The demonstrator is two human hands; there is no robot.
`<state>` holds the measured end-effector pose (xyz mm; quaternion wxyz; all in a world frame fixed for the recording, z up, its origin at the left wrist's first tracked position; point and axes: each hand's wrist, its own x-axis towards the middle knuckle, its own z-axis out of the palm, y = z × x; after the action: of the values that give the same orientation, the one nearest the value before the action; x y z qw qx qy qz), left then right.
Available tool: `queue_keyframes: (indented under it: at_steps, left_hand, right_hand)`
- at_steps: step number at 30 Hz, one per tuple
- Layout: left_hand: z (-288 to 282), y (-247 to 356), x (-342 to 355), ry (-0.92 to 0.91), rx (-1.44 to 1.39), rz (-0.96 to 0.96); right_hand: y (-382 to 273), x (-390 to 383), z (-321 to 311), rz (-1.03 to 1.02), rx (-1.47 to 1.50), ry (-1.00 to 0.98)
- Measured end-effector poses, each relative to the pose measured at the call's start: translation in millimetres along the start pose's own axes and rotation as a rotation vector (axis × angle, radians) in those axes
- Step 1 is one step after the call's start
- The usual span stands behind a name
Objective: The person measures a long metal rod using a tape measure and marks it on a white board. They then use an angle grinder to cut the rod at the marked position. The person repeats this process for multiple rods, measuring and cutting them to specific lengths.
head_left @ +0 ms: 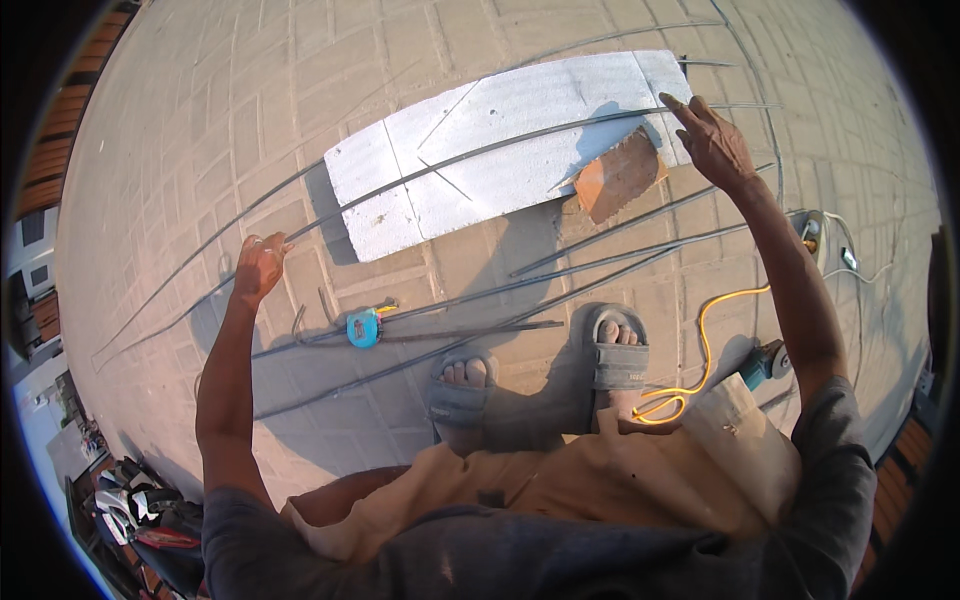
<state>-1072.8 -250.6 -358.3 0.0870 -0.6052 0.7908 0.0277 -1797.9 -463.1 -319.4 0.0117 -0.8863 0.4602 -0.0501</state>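
A long thin metal rod (500, 145) lies lengthwise across a white slab (520, 95) with several dark lines marked on it. My left hand (262, 266) is closed around the rod beyond the slab's left end. Over the slab's right end, my right hand (716, 143) has its fingers on the same rod, close to its far right tip. A broken orange-brown piece of tile or brick (622, 178) leans on the slab's near edge, below my right hand. Nearer to me, a blue tape measure (364, 328) rests by several loose rods (470, 293).
My sandalled feet (620, 350) stand just short of the rods. To the right are a teal angle grinder (766, 364), a looped yellow cord (708, 320) and a small white-corded device (849, 257). A motorcycle (150, 515) stands at lower left on the paving (250, 110).
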Motion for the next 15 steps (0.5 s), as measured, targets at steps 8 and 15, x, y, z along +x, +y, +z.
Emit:
queue_keyframes:
  at_steps: [8, 15]
  left_hand:
    - [-38, 30, 22, -0.059, -0.006, -0.04]
    - [-74, 110, 89, 0.071, -0.055, 0.15]
  right_hand:
    - [35, 23, -3, 0.075, -0.193, -0.102]
    - [124, -4, -3, 0.396, -0.331, -0.14]
